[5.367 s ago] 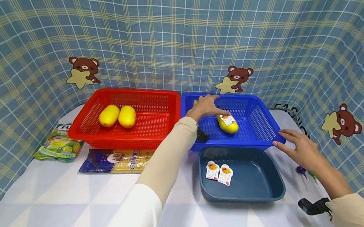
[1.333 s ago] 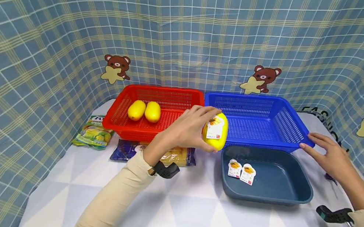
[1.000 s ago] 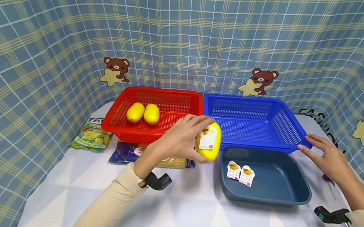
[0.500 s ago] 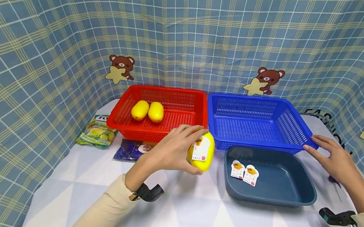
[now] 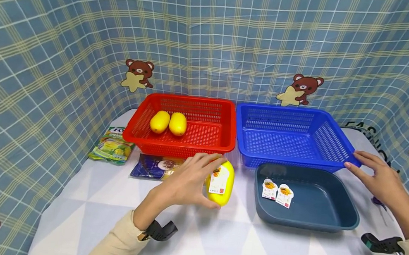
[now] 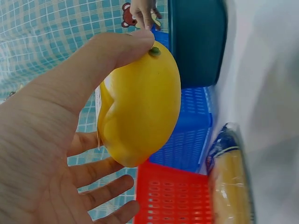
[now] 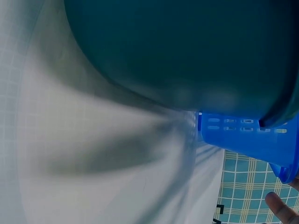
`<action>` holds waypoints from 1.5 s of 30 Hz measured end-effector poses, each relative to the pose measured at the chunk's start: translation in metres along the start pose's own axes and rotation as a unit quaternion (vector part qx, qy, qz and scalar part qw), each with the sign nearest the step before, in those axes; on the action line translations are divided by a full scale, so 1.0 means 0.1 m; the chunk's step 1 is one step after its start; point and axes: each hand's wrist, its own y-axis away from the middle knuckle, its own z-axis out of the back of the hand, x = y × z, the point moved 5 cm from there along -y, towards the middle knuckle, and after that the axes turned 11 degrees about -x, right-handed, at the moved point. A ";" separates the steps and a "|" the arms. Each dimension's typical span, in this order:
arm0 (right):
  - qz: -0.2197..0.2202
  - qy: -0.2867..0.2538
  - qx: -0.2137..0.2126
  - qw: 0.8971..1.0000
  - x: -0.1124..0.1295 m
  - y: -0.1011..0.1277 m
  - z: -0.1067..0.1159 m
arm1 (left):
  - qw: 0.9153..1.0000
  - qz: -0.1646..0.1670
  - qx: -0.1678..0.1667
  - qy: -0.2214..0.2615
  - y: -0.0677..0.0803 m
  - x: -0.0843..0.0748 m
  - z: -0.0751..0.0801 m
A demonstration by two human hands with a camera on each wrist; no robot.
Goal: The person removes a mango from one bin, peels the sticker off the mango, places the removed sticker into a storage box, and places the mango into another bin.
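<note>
My left hand point(image 5: 187, 179) grips a yellow mango point(image 5: 227, 184) above the tablecloth, in front of the red basket point(image 5: 204, 133). A white mango-picture label point(image 5: 218, 182) is on the mango's upper face. In the left wrist view the thumb presses near the green stem end of the mango point(image 6: 145, 102); the fingers spread behind it. Two more mangoes lie in the red basket: one mango point(image 5: 159, 122) touches another mango point(image 5: 177, 124). My right hand point(image 5: 384, 181) touches the front right corner of the blue basket point(image 5: 277, 142) with extended fingertips.
A dark blue tub point(image 5: 317, 197) before the blue basket holds two similar labels, a left label point(image 5: 269, 189) and a right label point(image 5: 285, 196). A pasta bag point(image 5: 153, 167) and a green packet point(image 5: 113, 146) lie at left. A purple item point(image 5: 378, 202) is partly hidden behind the right forearm.
The mango was in the blue basket earlier. My left hand has taken it out and brought it left and closer to me. The right hand has stayed at the blue basket's corner.
</note>
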 end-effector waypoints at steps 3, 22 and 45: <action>0.002 0.000 -0.002 1.000 -0.01 0.00 0.00 | 1.000 0.001 -0.002 0.005 0.06 0.01 -0.04; -0.007 -0.003 -0.002 1.000 0.00 0.02 0.00 | 1.000 0.012 0.008 0.008 0.30 0.09 -0.27; 0.008 0.017 0.002 1.000 0.04 0.01 0.01 | 0.998 0.036 0.040 0.040 0.41 0.17 -0.46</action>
